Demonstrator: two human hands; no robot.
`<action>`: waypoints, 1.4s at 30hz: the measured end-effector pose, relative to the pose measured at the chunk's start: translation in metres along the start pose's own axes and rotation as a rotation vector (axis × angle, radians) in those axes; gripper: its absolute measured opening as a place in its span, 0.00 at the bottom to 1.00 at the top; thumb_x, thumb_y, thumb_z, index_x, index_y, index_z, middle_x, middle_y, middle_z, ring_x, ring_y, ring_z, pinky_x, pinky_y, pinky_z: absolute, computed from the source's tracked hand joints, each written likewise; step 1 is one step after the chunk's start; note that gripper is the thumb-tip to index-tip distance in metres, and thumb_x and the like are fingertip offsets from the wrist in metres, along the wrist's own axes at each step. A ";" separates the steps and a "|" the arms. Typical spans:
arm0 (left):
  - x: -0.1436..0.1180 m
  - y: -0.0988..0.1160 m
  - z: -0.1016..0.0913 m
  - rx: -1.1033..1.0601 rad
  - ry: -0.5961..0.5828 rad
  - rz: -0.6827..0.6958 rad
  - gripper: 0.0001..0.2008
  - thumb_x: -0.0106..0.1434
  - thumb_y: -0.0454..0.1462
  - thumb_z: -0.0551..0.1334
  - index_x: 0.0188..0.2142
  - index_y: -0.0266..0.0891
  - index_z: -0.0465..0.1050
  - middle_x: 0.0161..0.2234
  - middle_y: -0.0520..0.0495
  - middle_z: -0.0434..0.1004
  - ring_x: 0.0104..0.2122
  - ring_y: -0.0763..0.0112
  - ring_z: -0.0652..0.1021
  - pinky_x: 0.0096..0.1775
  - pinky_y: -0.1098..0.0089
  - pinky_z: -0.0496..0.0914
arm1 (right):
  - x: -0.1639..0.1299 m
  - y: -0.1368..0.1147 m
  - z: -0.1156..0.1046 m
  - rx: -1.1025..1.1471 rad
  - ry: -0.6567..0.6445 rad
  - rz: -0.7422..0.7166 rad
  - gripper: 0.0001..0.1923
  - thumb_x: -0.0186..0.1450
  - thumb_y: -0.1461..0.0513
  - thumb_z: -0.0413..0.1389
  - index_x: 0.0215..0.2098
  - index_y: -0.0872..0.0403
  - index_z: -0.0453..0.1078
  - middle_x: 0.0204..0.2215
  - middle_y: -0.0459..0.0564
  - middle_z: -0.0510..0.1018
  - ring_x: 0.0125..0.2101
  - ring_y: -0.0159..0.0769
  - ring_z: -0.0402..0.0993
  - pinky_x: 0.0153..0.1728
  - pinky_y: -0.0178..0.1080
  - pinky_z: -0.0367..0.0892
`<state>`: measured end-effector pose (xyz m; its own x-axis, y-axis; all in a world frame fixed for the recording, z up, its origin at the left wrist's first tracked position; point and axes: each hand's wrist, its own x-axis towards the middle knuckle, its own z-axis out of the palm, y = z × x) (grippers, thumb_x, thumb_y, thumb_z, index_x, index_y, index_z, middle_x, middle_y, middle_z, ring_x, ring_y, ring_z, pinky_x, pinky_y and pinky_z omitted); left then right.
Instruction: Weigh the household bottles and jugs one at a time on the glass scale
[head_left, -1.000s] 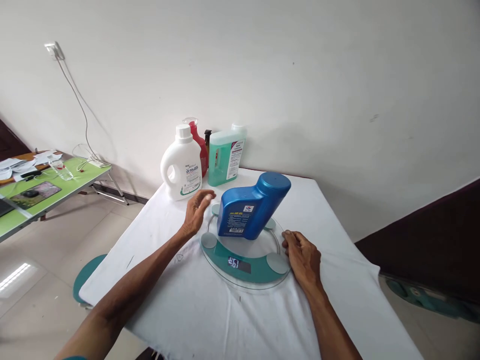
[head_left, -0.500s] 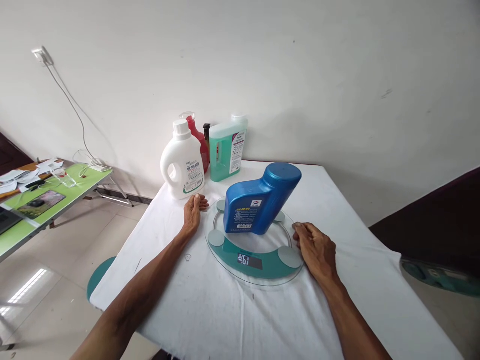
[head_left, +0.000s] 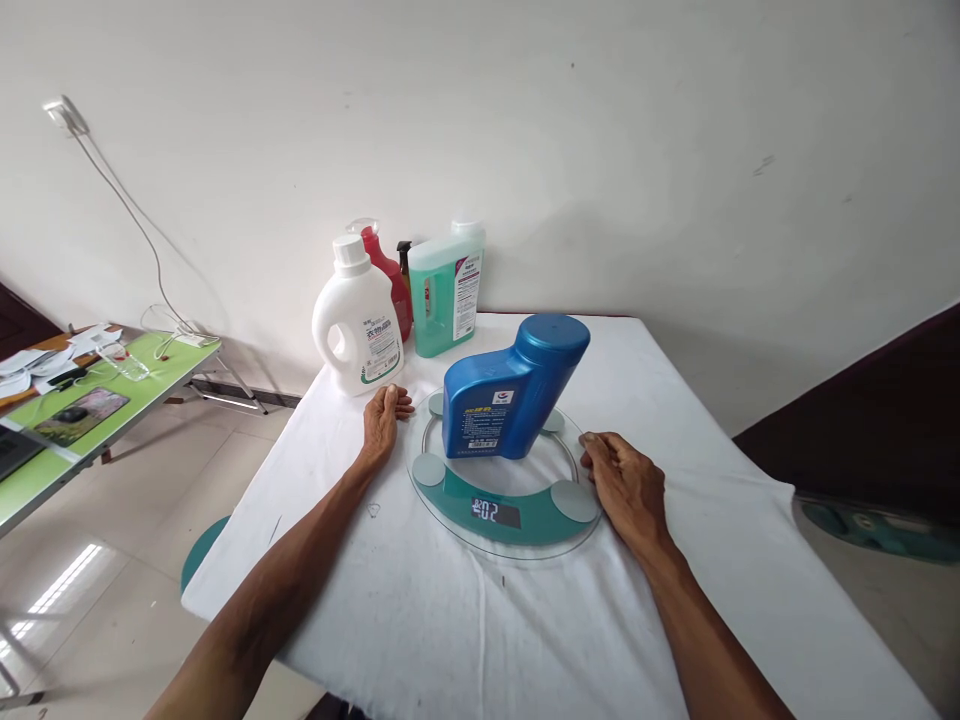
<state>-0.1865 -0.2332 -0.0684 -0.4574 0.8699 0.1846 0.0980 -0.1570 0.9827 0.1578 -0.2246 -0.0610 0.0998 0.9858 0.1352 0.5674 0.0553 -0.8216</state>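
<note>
Blue bottle (head_left: 510,400) stands upright on the round glass scale (head_left: 504,532), on the far half of the platform, and its capped neck leans up toward the right. Nothing grips it; both hands sit off to the sides of the scale. The scale's display (head_left: 495,513) glows on the near edge, below the bottle, though I can't read the digits with any certainty.

Left hand (head_left: 381,425) lies just beside the scale's left rim, palm down on the white tablecloth (head_left: 450,630), fingers loosely together and pointing away toward the wall, thumb out toward the scale. It holds nothing. The forearm runs back low and straight from the near left, resting close to the cloth.

Right hand (head_left: 626,485) rests at the scale's right rim, knuckles up, fingers curled in a loose half-fist, with the fingertips at the glass edge; whether they actually touch it, I can't tell. It holds nothing either. That forearm comes in from the near right along the cloth.

Behind the scale, against the wall, stand a white jug (head_left: 358,320), a red bottle (head_left: 388,275) and a green container (head_left: 445,290), all well clear of both hands.
</note>
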 end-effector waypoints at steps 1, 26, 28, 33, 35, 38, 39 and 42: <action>0.000 0.000 0.000 0.005 -0.003 0.001 0.35 0.67 0.69 0.58 0.37 0.38 0.77 0.34 0.39 0.84 0.32 0.60 0.84 0.38 0.61 0.79 | 0.000 0.000 0.000 0.001 0.001 -0.003 0.21 0.67 0.43 0.49 0.28 0.47 0.69 0.24 0.50 0.81 0.25 0.42 0.74 0.34 0.44 0.66; 0.000 0.000 -0.001 0.042 -0.024 0.005 0.32 0.67 0.66 0.61 0.35 0.39 0.78 0.33 0.40 0.83 0.30 0.63 0.82 0.37 0.62 0.77 | 0.001 0.004 0.001 0.007 0.004 -0.015 0.20 0.67 0.43 0.50 0.31 0.47 0.71 0.26 0.51 0.83 0.28 0.46 0.78 0.36 0.45 0.68; 0.000 0.000 -0.001 0.044 -0.025 0.008 0.31 0.68 0.65 0.61 0.35 0.39 0.78 0.33 0.40 0.84 0.30 0.63 0.82 0.37 0.62 0.77 | 0.002 0.005 0.002 -0.001 0.007 -0.016 0.20 0.66 0.43 0.50 0.31 0.47 0.71 0.25 0.51 0.82 0.28 0.45 0.77 0.37 0.45 0.68; 0.000 -0.001 -0.001 0.040 -0.023 0.011 0.31 0.68 0.65 0.61 0.36 0.38 0.78 0.33 0.40 0.83 0.30 0.63 0.82 0.37 0.63 0.77 | 0.002 0.004 0.002 -0.018 0.011 -0.001 0.20 0.66 0.43 0.49 0.31 0.47 0.71 0.26 0.51 0.82 0.27 0.45 0.76 0.37 0.45 0.68; 0.000 -0.001 -0.001 0.041 -0.021 0.012 0.31 0.68 0.65 0.61 0.36 0.38 0.78 0.33 0.41 0.83 0.30 0.63 0.82 0.36 0.63 0.77 | 0.002 0.004 0.003 -0.020 0.011 0.004 0.20 0.66 0.43 0.49 0.31 0.47 0.71 0.26 0.51 0.82 0.28 0.45 0.76 0.37 0.45 0.68; -0.001 0.000 -0.001 0.044 -0.026 0.010 0.30 0.68 0.64 0.62 0.35 0.39 0.78 0.33 0.41 0.84 0.31 0.63 0.83 0.37 0.63 0.77 | 0.002 0.005 0.003 -0.015 0.014 -0.002 0.20 0.67 0.43 0.49 0.31 0.47 0.71 0.25 0.51 0.82 0.27 0.45 0.76 0.37 0.44 0.68; -0.001 0.000 -0.001 0.044 -0.027 0.009 0.30 0.68 0.64 0.62 0.35 0.39 0.78 0.34 0.41 0.84 0.31 0.63 0.83 0.37 0.63 0.77 | 0.002 0.006 0.003 -0.012 0.015 -0.007 0.20 0.67 0.43 0.49 0.31 0.47 0.71 0.25 0.51 0.82 0.27 0.45 0.76 0.37 0.44 0.68; 0.000 0.000 -0.001 0.044 -0.029 0.007 0.29 0.68 0.63 0.62 0.35 0.39 0.78 0.33 0.41 0.83 0.31 0.63 0.82 0.36 0.63 0.77 | 0.002 0.008 0.003 -0.010 0.014 -0.017 0.20 0.66 0.43 0.49 0.31 0.47 0.72 0.25 0.51 0.82 0.27 0.45 0.76 0.36 0.44 0.68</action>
<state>-0.1875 -0.2342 -0.0686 -0.4310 0.8821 0.1904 0.1406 -0.1427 0.9797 0.1600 -0.2214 -0.0685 0.1018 0.9824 0.1566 0.5769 0.0700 -0.8138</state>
